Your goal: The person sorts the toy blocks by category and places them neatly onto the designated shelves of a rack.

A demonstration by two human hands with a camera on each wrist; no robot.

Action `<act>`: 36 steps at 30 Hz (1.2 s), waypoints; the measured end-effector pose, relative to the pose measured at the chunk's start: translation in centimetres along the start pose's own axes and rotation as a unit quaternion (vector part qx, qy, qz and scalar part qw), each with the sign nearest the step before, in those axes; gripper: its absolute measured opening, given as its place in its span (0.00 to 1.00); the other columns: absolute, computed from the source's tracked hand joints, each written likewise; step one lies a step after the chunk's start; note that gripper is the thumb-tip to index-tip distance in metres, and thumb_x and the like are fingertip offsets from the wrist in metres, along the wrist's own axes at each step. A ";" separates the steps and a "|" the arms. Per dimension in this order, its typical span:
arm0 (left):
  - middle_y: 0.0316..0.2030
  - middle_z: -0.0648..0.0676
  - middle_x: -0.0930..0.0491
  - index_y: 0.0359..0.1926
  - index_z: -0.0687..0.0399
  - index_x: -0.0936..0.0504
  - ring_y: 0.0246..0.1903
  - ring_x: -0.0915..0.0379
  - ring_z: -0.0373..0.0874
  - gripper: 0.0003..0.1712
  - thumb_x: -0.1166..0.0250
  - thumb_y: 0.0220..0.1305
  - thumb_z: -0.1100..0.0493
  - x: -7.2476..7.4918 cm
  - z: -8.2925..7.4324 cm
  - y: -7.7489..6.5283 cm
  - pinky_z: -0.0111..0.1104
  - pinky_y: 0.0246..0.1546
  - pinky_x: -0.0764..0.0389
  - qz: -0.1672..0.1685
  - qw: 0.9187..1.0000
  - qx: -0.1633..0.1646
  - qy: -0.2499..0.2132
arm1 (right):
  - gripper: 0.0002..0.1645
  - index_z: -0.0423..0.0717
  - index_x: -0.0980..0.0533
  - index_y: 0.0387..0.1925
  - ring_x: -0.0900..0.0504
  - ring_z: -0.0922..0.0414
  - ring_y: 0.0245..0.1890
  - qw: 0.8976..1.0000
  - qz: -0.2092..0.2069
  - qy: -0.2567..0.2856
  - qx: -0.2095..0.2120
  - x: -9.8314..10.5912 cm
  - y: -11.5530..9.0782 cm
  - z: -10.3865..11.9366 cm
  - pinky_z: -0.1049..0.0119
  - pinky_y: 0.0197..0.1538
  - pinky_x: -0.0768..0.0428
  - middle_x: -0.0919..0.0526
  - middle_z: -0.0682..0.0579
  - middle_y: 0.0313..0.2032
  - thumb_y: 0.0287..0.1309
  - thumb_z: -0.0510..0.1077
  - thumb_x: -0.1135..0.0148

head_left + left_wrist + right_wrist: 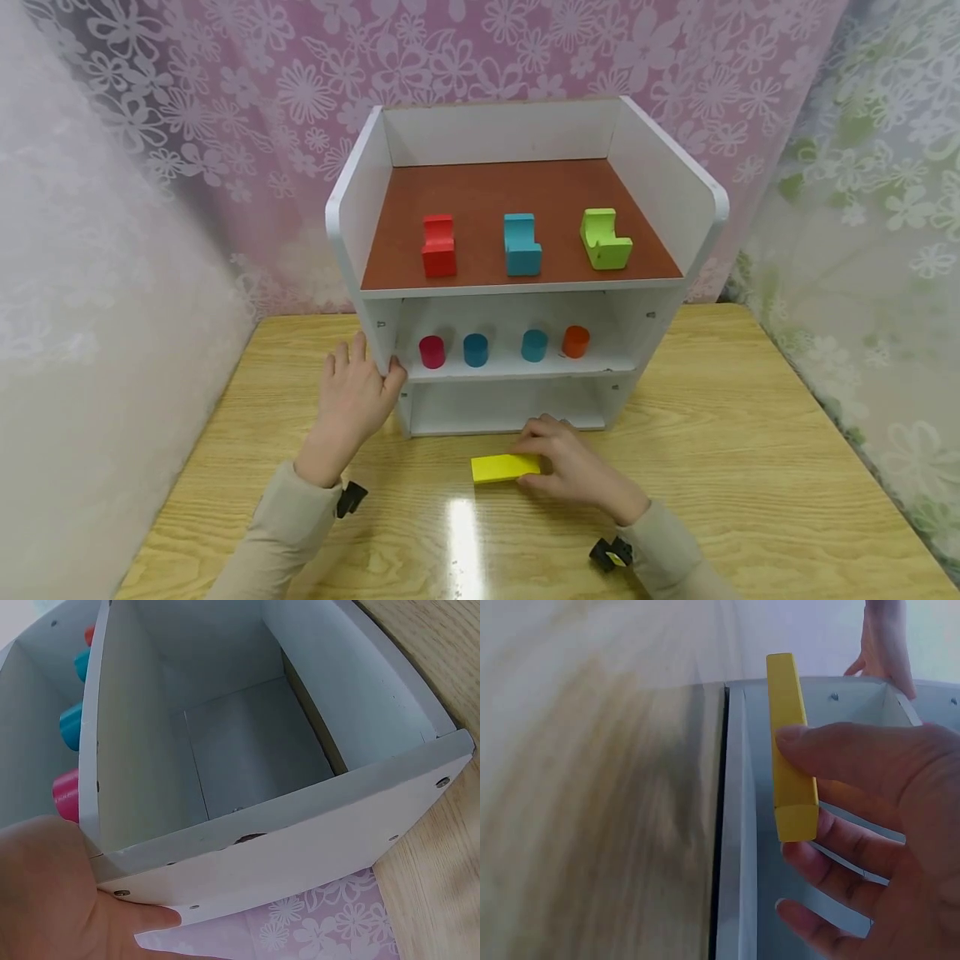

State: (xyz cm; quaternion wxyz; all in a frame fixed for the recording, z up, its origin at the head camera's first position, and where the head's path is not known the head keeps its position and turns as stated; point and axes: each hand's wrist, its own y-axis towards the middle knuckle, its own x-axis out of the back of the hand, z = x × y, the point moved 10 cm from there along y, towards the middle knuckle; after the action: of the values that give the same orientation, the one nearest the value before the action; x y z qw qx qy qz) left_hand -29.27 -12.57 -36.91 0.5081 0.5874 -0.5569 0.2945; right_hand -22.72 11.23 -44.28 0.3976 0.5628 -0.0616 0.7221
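A white shelf unit [495, 133] with a brown top stands on the table. My left hand [352, 404] grips the front edge of its left side panel, thumb at the inner side and fingers along the outside. In front of the lowest compartment, my right hand [573, 467] pinches one end of a long yellow block [491, 469]. The right wrist view shows the thumb on one face of this yellow block [786, 765], with the lower fingers spread apart. The bottom compartment [255, 742] has nothing in it.
On the brown top sit a red [438, 247], a blue [522, 245] and a green notched block [606, 240]. Several small cylinders, including a pink [432, 352] and an orange one [576, 342], line the middle shelf. A flowered curtain [300, 83] hangs behind the wooden table [750, 467].
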 end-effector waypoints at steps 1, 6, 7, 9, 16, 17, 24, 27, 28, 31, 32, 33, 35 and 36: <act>0.66 0.69 0.39 0.70 0.63 0.40 0.60 0.43 0.71 0.33 0.60 0.73 0.47 0.0 0.0 0.0 0.60 0.62 0.43 0.000 1.000 0.000 -0.001 | 0.20 0.48 0.14 0.44 0.27 0.61 0.40 1.000 -0.003 -0.003 -0.002 0.1 0.2 -0.2 0.62 0.42 0.25 0.21 0.59 0.38 0.47 0.48 0.23; 0.63 0.67 0.36 0.69 0.62 0.40 0.57 0.40 0.69 0.32 0.60 0.73 0.47 -0.1 0.0 0.0 0.58 0.61 0.41 -0.003 1.000 0.000 -0.004 | 0.20 0.48 0.15 0.46 0.25 0.58 0.40 1.000 -0.002 -0.013 -0.015 0.4 1.4 -1.4 0.60 0.42 0.24 0.20 0.56 0.39 0.49 0.46 0.24; 0.63 0.67 0.36 0.69 0.62 0.40 0.56 0.39 0.69 0.32 0.60 0.73 0.47 -0.1 0.0 0.0 0.58 0.60 0.41 -0.004 1.000 0.000 -0.004 | 0.20 0.48 0.15 0.46 0.25 0.57 0.40 1.000 -0.002 -0.014 -0.021 0.4 1.6 -1.7 0.59 0.43 0.24 0.20 0.55 0.40 0.49 0.45 0.24; 0.62 0.67 0.35 0.68 0.63 0.40 0.55 0.39 0.68 0.32 0.60 0.73 0.47 -0.1 0.1 0.0 0.58 0.60 0.40 -0.004 1.000 0.000 -0.005 | 0.20 0.47 0.16 0.47 0.25 0.56 0.41 0.999 0.000 -0.013 -0.035 0.3 2.1 -2.4 0.57 0.44 0.24 0.19 0.54 0.42 0.51 0.44 0.25; 0.61 0.67 0.34 0.69 0.63 0.40 0.55 0.38 0.68 0.32 0.60 0.73 0.47 0.0 0.1 0.1 0.58 0.60 0.40 -0.001 1.000 0.002 -0.009 | 0.20 0.44 0.16 0.48 0.24 0.53 0.45 0.997 -0.006 -0.009 -0.075 0.0 3.0 -4.7 0.55 0.48 0.22 0.19 0.50 0.46 0.52 0.42 0.26; 0.60 0.67 0.33 0.69 0.63 0.40 0.55 0.38 0.67 0.32 0.60 0.73 0.47 -0.1 0.1 0.1 0.58 0.60 0.40 -0.001 1.000 0.002 -0.010 | 0.21 0.44 0.16 0.49 0.23 0.52 0.46 0.997 -0.007 -0.010 -0.078 -0.1 3.1 -5.0 0.55 0.49 0.23 0.19 0.50 0.47 0.51 0.42 0.26; 0.57 0.66 0.31 0.67 0.64 0.38 0.53 0.36 0.66 0.31 0.59 0.73 0.47 0.1 0.0 0.0 0.57 0.58 0.38 -0.006 1.000 -0.001 -0.018 | 0.22 0.43 0.17 0.49 0.21 0.51 0.48 0.996 -0.004 -0.024 -0.083 -1.1 3.6 -6.2 0.54 0.53 0.23 0.18 0.48 0.49 0.51 0.44 0.25; 0.59 0.67 0.31 0.68 0.63 0.39 0.55 0.37 0.67 0.32 0.59 0.73 0.47 0.1 0.0 -0.1 0.58 0.59 0.39 -0.004 1.000 -0.002 -0.018 | 0.22 0.42 0.17 0.50 0.20 0.50 0.47 0.997 -0.005 -0.025 -0.076 -1.2 3.8 -6.2 0.52 0.54 0.24 0.17 0.48 0.48 0.51 0.43 0.25; 0.59 0.67 0.32 0.69 0.63 0.39 0.56 0.37 0.67 0.32 0.59 0.73 0.47 0.1 -0.1 -0.1 0.58 0.60 0.39 -0.003 1.000 -0.002 -0.018 | 0.22 0.42 0.17 0.50 0.20 0.50 0.48 0.997 -0.004 -0.026 -0.075 -1.3 3.9 -6.3 0.52 0.54 0.24 0.17 0.47 0.48 0.51 0.43 0.25; 0.59 0.67 0.31 0.69 0.63 0.39 0.55 0.36 0.67 0.32 0.60 0.74 0.47 0.0 0.0 -0.1 0.58 0.59 0.39 -0.001 1.000 -0.002 -0.019 | 0.22 0.42 0.17 0.51 0.20 0.49 0.49 0.996 0.005 -0.025 -0.082 -1.4 4.0 -6.6 0.50 0.56 0.25 0.17 0.47 0.50 0.53 0.43 0.26; 0.58 0.67 0.31 0.68 0.63 0.38 0.55 0.36 0.67 0.32 0.60 0.74 0.47 0.0 0.0 -0.1 0.58 0.59 0.38 -0.001 1.000 -0.002 -0.019 | 0.22 0.42 0.18 0.51 0.20 0.48 0.51 0.996 0.009 -0.025 -0.087 -1.5 4.0 -6.7 0.49 0.57 0.26 0.17 0.47 0.51 0.53 0.43 0.27; 0.58 0.67 0.31 0.68 0.63 0.38 0.55 0.36 0.67 0.32 0.60 0.74 0.47 0.0 0.0 -0.1 0.58 0.59 0.39 -0.001 1.000 -0.002 -0.020 | 0.22 0.42 0.18 0.52 0.20 0.48 0.51 0.995 0.012 -0.023 -0.092 -1.6 3.9 -6.8 0.49 0.58 0.27 0.17 0.46 0.51 0.54 0.43 0.27; 0.59 0.67 0.31 0.68 0.63 0.38 0.55 0.36 0.67 0.32 0.60 0.74 0.47 0.0 0.0 -0.1 0.58 0.60 0.39 -0.001 1.000 -0.002 -0.020 | 0.23 0.42 0.18 0.52 0.21 0.47 0.52 0.995 0.019 -0.022 -0.100 -1.7 3.9 -7.1 0.48 0.59 0.28 0.17 0.46 0.52 0.55 0.44 0.28; 0.59 0.67 0.31 0.69 0.63 0.38 0.55 0.36 0.67 0.32 0.60 0.74 0.47 0.0 0.0 -0.1 0.58 0.60 0.39 -0.002 1.000 -0.002 -0.021 | 0.23 0.42 0.18 0.52 0.21 0.47 0.53 0.994 0.021 -0.020 -0.103 -1.7 4.0 -7.2 0.47 0.59 0.29 0.17 0.46 0.52 0.55 0.44 0.28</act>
State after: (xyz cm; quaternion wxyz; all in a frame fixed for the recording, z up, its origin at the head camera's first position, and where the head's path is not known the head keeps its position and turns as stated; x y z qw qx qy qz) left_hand -29.20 -12.58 -36.97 0.4984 0.5932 -0.5668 0.2802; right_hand -30.65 11.53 -46.90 0.4365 0.5321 -0.1556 0.7086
